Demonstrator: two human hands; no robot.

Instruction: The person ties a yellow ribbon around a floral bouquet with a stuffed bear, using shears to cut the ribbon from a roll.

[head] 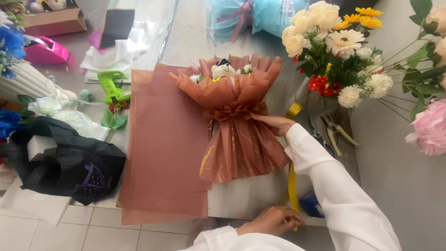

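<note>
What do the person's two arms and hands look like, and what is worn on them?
Both arms wear long white sleeves of smooth, slightly loose fabric that folds softly and ends at the wrist. The right hand and the left hand are bare: no gloves, and no rings, watch or bracelet can be seen.

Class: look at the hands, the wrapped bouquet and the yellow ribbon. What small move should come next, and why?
Probably draw the yellow ribbon up around the bouquet neck. The right hand pinches the gathered paper there, and the left hand holds the ribbon's lower end.
</note>
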